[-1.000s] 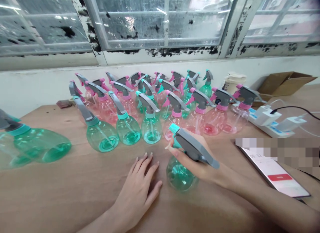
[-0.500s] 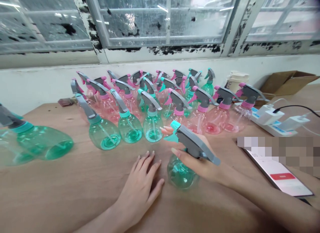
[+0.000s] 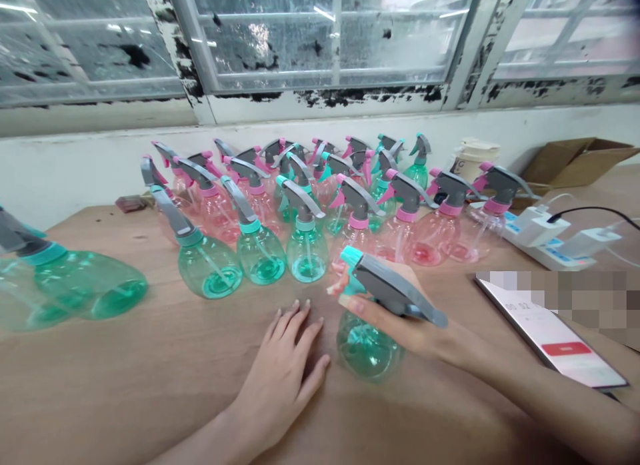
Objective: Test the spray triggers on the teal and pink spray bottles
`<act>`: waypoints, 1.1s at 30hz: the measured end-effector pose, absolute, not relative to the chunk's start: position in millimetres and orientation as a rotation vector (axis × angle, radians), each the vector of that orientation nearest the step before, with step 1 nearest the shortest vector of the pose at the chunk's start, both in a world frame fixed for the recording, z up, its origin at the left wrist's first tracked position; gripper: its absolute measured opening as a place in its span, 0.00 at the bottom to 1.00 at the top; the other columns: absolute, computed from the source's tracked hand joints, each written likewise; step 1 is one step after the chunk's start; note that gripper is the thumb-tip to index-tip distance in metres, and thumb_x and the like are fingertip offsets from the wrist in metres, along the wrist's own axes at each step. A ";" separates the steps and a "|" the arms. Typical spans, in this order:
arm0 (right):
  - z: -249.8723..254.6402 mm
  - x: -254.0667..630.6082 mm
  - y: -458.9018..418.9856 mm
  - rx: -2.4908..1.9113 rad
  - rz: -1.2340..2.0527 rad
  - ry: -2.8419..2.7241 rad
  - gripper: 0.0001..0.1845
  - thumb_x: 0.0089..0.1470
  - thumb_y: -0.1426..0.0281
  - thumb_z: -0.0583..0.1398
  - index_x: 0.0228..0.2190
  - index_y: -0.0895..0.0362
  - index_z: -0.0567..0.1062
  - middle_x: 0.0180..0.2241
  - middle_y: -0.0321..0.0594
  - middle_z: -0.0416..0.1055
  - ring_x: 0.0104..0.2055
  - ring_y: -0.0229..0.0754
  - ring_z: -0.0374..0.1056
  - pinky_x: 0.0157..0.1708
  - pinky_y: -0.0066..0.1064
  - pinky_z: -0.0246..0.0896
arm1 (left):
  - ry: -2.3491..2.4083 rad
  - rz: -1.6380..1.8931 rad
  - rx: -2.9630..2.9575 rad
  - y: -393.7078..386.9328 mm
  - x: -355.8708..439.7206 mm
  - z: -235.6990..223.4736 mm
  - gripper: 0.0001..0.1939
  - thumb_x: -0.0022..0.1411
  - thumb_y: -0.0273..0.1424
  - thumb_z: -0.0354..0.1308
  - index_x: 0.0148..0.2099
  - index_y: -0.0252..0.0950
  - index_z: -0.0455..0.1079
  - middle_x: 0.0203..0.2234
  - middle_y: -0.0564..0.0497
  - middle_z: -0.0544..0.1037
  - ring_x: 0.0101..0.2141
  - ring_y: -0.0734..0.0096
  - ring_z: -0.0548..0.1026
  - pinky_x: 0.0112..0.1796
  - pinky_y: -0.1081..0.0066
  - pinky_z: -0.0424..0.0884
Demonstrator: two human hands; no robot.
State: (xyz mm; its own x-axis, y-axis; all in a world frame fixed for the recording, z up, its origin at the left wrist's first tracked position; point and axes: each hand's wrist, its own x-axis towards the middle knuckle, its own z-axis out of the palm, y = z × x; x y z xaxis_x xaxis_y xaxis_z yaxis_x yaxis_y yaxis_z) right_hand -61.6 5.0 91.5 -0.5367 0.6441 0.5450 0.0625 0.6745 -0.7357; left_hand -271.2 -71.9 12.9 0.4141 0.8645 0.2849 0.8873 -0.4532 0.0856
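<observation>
My right hand [image 3: 395,318] is wrapped around the neck of a green spray bottle [image 3: 367,348], under its grey and teal trigger head [image 3: 387,278]. Some fingers show at the trigger; the rest are behind the head. Flat on the wooden table [image 3: 165,378], just left of that bottle, my left hand [image 3: 283,365] lies with its fingers stretched out, holding nothing. Beyond my hands three green spray bottles stand in the front row, one of them a green bottle with a teal collar [image 3: 307,252]. To their right are pink spray bottles [image 3: 433,238].
More pink and green spray bottles crowd behind, by the wall. Two overlapping green bottles [image 3: 95,285] stand at far left. On the right lie a phone [image 3: 565,348] and a power strip [image 3: 540,248] with chargers and cables. A paper cup [image 3: 475,160] and cardboard box [image 3: 580,165] are farther back.
The held bottle has shifted slightly right and down with my right hand, and the fingers at its trigger have drawn in closer. My left hand has stayed in place.
</observation>
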 end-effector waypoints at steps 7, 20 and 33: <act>88.2 -64.5 6.8 -0.597 0.910 -1.991 0.08 0.56 0.65 0.60 0.39 0.52 0.71 0.32 0.35 0.71 0.29 0.37 0.67 0.30 0.30 0.65 | -1.609 -0.445 -2.578 -72.2 -272.0 13.7 0.20 0.69 0.35 0.50 0.60 0.35 0.64 0.60 0.38 0.67 0.60 0.47 0.63 0.56 0.43 0.62; 83.9 -66.4 4.2 -0.669 0.832 -1.954 0.13 0.57 0.66 0.59 0.25 0.52 0.61 0.23 0.28 0.54 0.24 0.34 0.51 0.26 0.29 0.55 | -1.625 -0.432 -2.578 -72.6 -270.9 13.4 0.19 0.69 0.36 0.51 0.59 0.33 0.65 0.60 0.36 0.66 0.61 0.46 0.62 0.56 0.42 0.62; 93.1 -61.7 -0.5 -0.598 0.908 -1.959 0.05 0.59 0.68 0.58 0.30 0.52 0.68 0.26 0.31 0.65 0.25 0.34 0.62 0.27 0.27 0.61 | -1.669 -0.631 -2.641 -72.7 -273.0 14.4 0.18 0.69 0.34 0.51 0.59 0.36 0.63 0.58 0.39 0.68 0.59 0.48 0.65 0.56 0.44 0.62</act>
State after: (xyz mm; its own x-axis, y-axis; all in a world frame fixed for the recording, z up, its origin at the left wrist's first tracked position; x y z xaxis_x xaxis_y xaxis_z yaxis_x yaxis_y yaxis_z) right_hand -61.7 -0.5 93.1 -0.5055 0.6957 0.5104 0.0605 0.6186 -0.7834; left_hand -273.0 -72.7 14.4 0.3736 0.8765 0.3037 0.8583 -0.4508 0.2452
